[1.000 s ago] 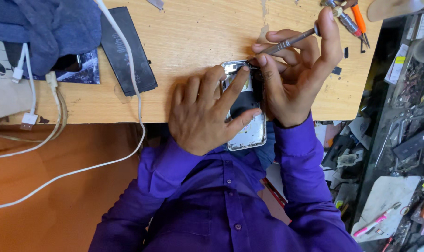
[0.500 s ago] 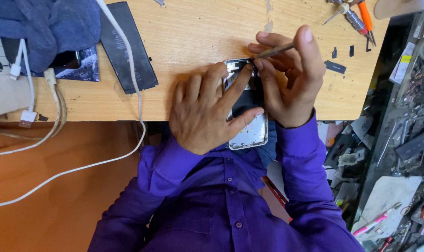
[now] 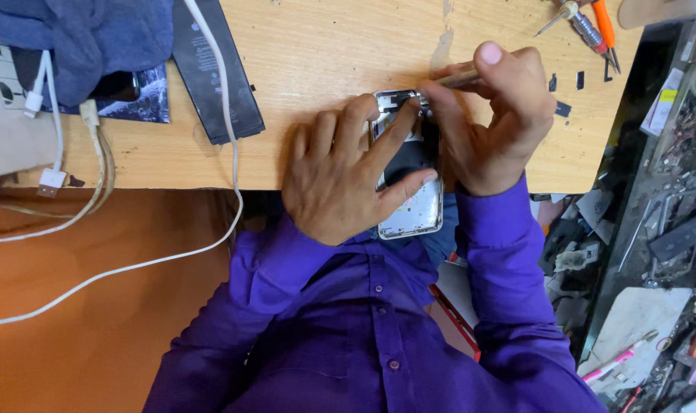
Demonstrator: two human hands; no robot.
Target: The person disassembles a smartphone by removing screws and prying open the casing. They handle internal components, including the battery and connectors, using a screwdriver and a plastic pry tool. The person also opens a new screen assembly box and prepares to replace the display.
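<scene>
An opened phone housing (image 3: 413, 210) with a silver frame lies at the near edge of the wooden table (image 3: 325, 46), half over the edge. My left hand (image 3: 348, 172) presses down on it, fingers spread across its inside. My right hand (image 3: 497, 115) grips a thin metal screwdriver (image 3: 455, 77) whose tip meets the housing's top corner. Both arms wear purple sleeves.
A flat black battery (image 3: 214, 69) lies left of the phone, with a white cable (image 3: 233, 153) crossing it. A blue cloth (image 3: 80, 34) and cable plugs sit at far left. Screwdrivers (image 3: 589, 27) and small black parts (image 3: 562, 92) lie at top right. Cluttered shelves fill the right side.
My right hand has brought the screwdriver down from near the tools at the top right onto the phone's top corner. My left hand has stayed on the phone.
</scene>
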